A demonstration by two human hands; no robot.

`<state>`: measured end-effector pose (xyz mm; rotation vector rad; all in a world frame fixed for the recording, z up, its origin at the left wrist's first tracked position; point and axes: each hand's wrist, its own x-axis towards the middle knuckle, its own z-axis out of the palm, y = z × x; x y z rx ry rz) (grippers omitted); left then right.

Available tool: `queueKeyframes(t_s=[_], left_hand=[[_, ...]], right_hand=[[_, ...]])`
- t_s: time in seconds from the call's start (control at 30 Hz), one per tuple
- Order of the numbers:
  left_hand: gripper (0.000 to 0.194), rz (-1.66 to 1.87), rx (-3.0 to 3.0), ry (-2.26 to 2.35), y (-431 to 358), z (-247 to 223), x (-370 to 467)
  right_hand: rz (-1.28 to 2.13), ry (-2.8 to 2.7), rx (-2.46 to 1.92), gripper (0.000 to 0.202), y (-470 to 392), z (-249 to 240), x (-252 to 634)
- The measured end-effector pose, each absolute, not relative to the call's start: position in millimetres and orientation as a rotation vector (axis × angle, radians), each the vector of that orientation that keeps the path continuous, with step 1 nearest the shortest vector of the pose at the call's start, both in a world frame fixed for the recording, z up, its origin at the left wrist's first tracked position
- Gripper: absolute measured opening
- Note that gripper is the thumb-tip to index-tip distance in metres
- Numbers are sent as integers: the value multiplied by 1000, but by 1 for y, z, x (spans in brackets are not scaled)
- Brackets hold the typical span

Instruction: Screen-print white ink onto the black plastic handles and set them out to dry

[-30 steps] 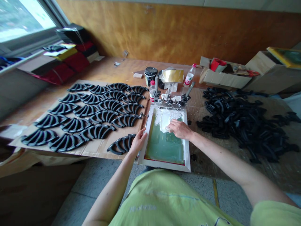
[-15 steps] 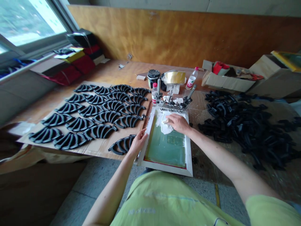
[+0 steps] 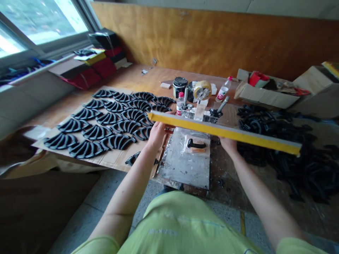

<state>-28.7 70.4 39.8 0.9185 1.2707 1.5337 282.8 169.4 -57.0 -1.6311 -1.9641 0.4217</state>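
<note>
A long yellow-and-white frame edge is raised above the grey metal base plate, tilted down to the right. My left hand is closed on the frame near its left end, with fingers partly showing above it. My right hand is against the underside, its fingers hidden behind the frame. On the plate lies one black curved piece in a small pale holder. Behind the frame stand the metal clamps of the fixture.
Rows of black curved pieces lie on cardboard at left. A heap of black pieces is at right. Behind are bottles, a black tub, a tape roll and an open carton.
The screen frame has been lifted off the plate, baring the black piece. My right hand has moved right and down beneath the frame; the white cloth is out of sight. The view has shifted slightly.
</note>
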Motion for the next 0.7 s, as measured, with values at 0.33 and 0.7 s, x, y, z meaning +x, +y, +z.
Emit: queueKeyframes(t_s=[0.33, 0.7], left_hand=[[61, 1043, 690, 1335, -4, -19, 9], [50, 1172, 177, 2072, -121, -116, -112]], right_hand=[[417, -2516, -1135, 12, 91, -49, 209], [759, -2837, -679, 31, 27, -88, 22]])
